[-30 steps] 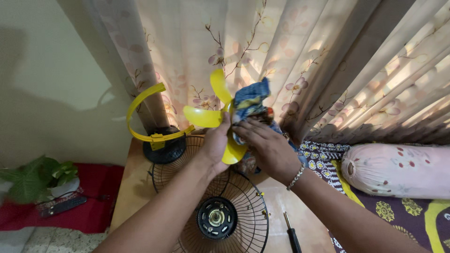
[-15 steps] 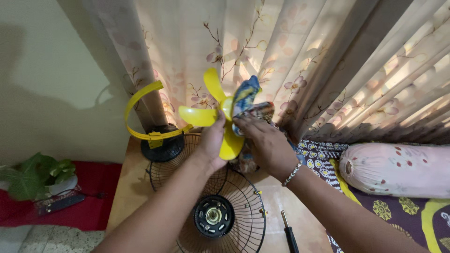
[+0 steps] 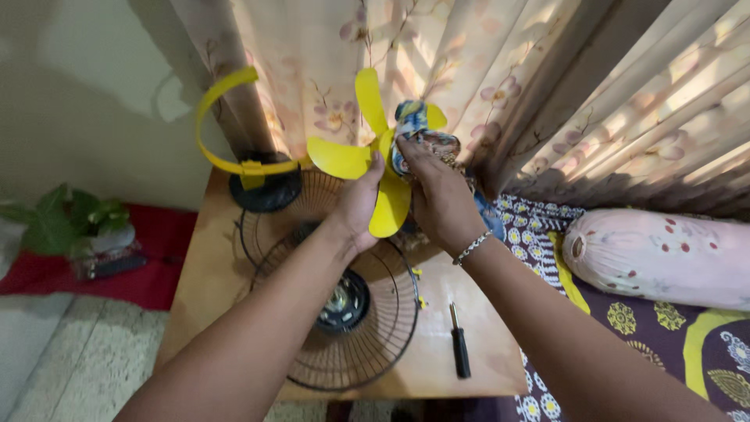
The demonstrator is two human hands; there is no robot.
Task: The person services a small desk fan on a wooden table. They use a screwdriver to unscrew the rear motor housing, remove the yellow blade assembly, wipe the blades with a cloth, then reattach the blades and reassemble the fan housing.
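Fan blade (image 3: 367, 168), yellow, is held up above the wooden counter (image 3: 211, 266), in front of the flowered curtain (image 3: 469, 70). Left hand (image 3: 355, 207) clasps it from behind at 7 o'clock, thumb laid along a vane, grip closed on the blade. Right hand (image 3: 441, 195), bracelet at the wrist, presses a blue patterned cloth (image 3: 414, 129) against the hub at 2 o'clock, fingers closed on it. Below, at 6 o'clock, lie black wire fan guards (image 3: 359, 328); a screwdriver (image 3: 459, 344) rests beside them at 4 o'clock. A yellow ring (image 3: 223, 160) stands at 9 o'clock, a bolster pillow (image 3: 664, 258) far right.
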